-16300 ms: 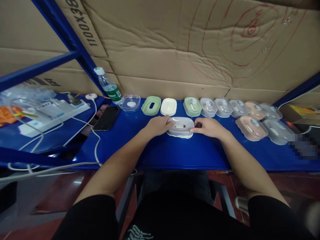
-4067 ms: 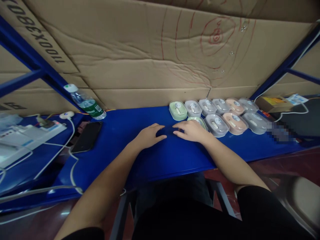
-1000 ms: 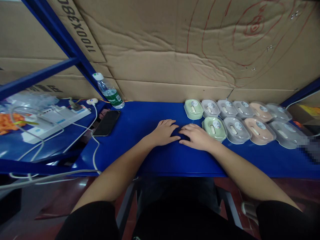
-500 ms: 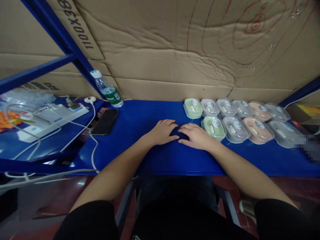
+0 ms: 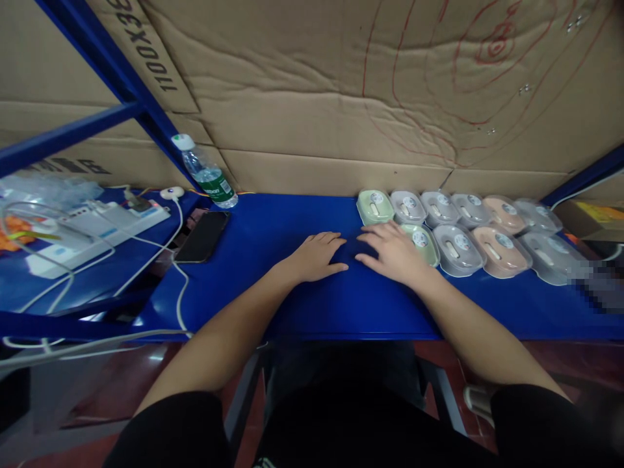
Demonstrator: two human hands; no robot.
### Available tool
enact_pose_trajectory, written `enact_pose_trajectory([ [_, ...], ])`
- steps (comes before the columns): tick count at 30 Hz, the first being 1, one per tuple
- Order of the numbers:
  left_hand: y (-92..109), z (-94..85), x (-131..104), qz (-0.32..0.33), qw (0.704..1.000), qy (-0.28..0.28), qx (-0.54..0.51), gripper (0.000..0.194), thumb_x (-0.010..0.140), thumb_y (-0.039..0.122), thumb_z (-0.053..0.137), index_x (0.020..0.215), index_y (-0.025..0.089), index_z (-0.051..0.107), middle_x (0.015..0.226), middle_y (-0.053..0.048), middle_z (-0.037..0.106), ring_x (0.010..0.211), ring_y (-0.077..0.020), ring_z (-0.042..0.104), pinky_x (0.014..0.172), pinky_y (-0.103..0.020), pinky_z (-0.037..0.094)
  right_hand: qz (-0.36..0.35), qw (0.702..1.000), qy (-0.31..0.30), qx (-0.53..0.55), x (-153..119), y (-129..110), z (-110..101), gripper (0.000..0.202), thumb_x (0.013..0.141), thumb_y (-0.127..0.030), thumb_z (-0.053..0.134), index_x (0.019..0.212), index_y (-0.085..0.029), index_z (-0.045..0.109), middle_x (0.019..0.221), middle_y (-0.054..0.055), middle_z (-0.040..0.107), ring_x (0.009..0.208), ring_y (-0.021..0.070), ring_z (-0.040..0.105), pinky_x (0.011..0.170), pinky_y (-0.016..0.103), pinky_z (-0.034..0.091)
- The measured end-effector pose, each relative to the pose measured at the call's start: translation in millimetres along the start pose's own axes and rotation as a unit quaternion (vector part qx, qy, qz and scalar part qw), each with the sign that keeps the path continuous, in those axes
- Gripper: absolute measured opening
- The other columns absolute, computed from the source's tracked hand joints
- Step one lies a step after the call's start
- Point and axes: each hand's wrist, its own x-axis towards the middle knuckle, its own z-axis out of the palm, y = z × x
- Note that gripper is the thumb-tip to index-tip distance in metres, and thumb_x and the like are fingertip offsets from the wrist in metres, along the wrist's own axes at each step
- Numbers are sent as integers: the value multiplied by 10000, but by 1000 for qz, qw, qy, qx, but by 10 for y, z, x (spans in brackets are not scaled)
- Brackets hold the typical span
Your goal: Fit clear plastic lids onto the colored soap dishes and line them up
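Observation:
My left hand (image 5: 318, 257) rests palm down on the blue tabletop (image 5: 331, 312), fingers stretched out and holding nothing. To its right, my right hand (image 5: 392, 252) is over the table with its fingers apart and nothing in them. It partly covers the front green lidded box (image 5: 423, 242); whether it touches that box I cannot tell. Just behind stands another green lidded box (image 5: 375, 207). Two rows of such boxes run to the right, among them a grey box (image 5: 459, 250) and a pink box (image 5: 503, 252), each with a round sticker on its lid.
A water bottle (image 5: 210, 175) stands at the back left, with a black phone (image 5: 203, 237) lying before it. Further left are a white power strip (image 5: 97, 237) and loose cables. Cardboard (image 5: 292, 97) walls the back, and a blue metal post (image 5: 117, 71) rises at left.
My right hand has lifted slightly and moved right and away from me, toward the front green box. My left hand has stayed in place.

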Motion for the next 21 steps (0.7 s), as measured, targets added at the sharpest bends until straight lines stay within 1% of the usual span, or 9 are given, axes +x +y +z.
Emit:
enact_pose_trajectory([
  [3,1,-9,-6,-1,1000,-6,0,730,994,658,508,1551,186,496,1684,-192,391,1565,-393,345,1250,-590,286,102,990,69,-65,-75,143,-151,524,988,-548,604,1359,-181,656,1466,213,616,1332,477,555,1109,711,413],
  [6,13,-27,-11,-1,1000,-15,6,735,996,655,501,1554,177,493,1688,-193,384,1569,-387,339,1253,-581,280,160,982,59,-84,-129,231,-240,582,947,-591,649,1366,-188,637,1393,218,659,1236,478,623,1000,672,517],
  [7,17,-32,-12,-3,1000,-16,5,747,996,656,499,1563,170,481,1686,-196,386,1568,-387,340,1254,-577,280,151,985,38,-73,-132,226,-255,582,945,-576,658,1380,-190,631,1391,212,662,1230,465,636,993,650,535],
  [9,22,-31,-10,-7,1000,-10,-5,806,985,672,503,1596,152,427,1678,-207,395,1563,-392,349,1252,-576,284,78,997,-11,-22,-117,164,-267,576,954,-528,668,1425,-202,611,1464,188,624,1297,432,619,1047,614,535],
  [11,21,-20,-3,-13,1000,3,-21,931,945,727,529,1639,138,335,1678,-224,386,1553,-414,359,1239,-591,297,-20,998,-43,41,-90,68,-257,589,942,-494,700,1460,-235,595,1564,150,552,1399,391,562,1134,584,495],
  [13,16,-6,7,-18,999,17,-36,1101,867,803,580,1674,137,237,1688,-244,353,1542,-449,361,1221,-608,317,-71,993,-54,71,-72,-11,-227,637,897,-489,762,1469,-266,592,1612,127,506,1463,380,503,1202,600,426],
  [15,14,0,15,-8,998,32,-48,1225,790,846,638,1691,152,182,1699,-251,323,1536,-473,359,1209,-616,334,-61,995,-54,55,-70,-39,-184,721,840,-494,820,1482,-271,579,1636,138,474,1502,418,444,1234,672,344],
  [17,23,-9,21,16,997,46,-60,1228,764,836,681,1691,190,200,1697,-223,347,1528,-463,377,1205,-610,351,-34,997,-56,35,-77,-17,-146,780,821,-483,838,1513,-269,548,1651,153,448,1522,450,405,1225,717,323],
  [21,56,-58,31,43,994,67,-81,1006,805,738,725,1625,271,377,1641,-146,466,1491,-391,454,1207,-583,382,-19,998,-40,45,-78,60,-136,725,858,-401,802,1521,-277,538,1626,145,480,1471,420,484,1166,637,457],
])
